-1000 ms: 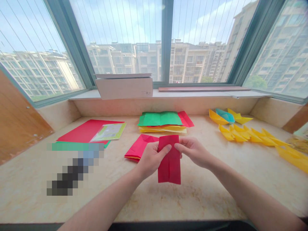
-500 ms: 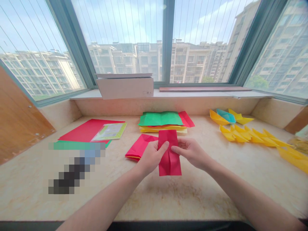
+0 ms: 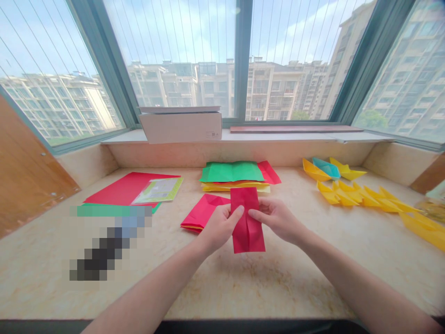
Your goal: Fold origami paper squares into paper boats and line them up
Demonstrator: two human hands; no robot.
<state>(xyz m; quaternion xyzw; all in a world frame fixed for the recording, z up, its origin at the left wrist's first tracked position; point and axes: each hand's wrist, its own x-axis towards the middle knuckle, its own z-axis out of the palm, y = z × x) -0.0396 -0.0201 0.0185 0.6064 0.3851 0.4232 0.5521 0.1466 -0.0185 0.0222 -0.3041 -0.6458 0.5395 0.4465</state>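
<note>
The left hand (image 3: 219, 228) and right hand (image 3: 277, 220) hold a folded red paper (image 3: 247, 227) up by its side edges, fingers clamped on it. There is room below it, above the tabletop (image 3: 278, 287).

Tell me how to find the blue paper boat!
Start at the big window and look down at the stone counter below. At the back on the right sit paper boats. The teal paper boat is the only non-yellow one, between two yellow paper boats.
</note>
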